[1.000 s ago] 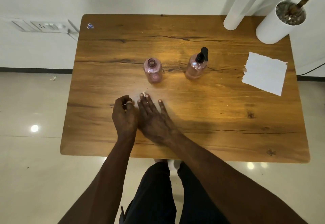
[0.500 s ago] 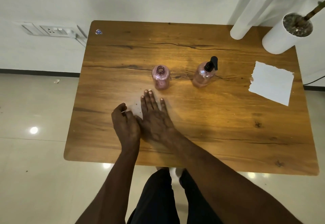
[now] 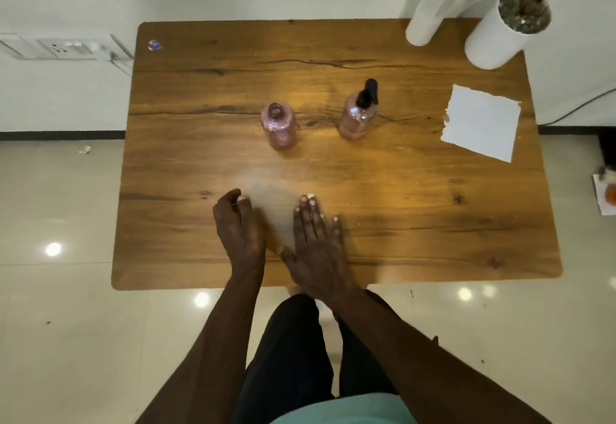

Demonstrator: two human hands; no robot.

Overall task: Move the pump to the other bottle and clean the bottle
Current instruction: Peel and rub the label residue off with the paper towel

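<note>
Two pink see-through bottles stand mid-table. The left bottle [image 3: 278,125] has an open neck with no cap. The right bottle [image 3: 356,118] carries a black pump [image 3: 369,91]. A white paper sheet [image 3: 480,122] lies flat at the right side of the table. My left hand [image 3: 238,228] rests near the front edge with fingers curled and thumb touching them, nothing seen in it. My right hand [image 3: 318,243] lies flat beside it, palm down, fingers spread. Both hands are well short of the bottles.
The wooden table [image 3: 200,90] stands against a white wall. A white plant pot [image 3: 500,35] and a white tube [image 3: 425,20] stand at the back right corner. A small sticker [image 3: 154,45] sits at the back left. Glossy tiled floor surrounds the table.
Both hands drew back toward the front edge and moved slightly apart. The camera view shifted, so the table sits differently in frame. Bottles and paper have not moved.
</note>
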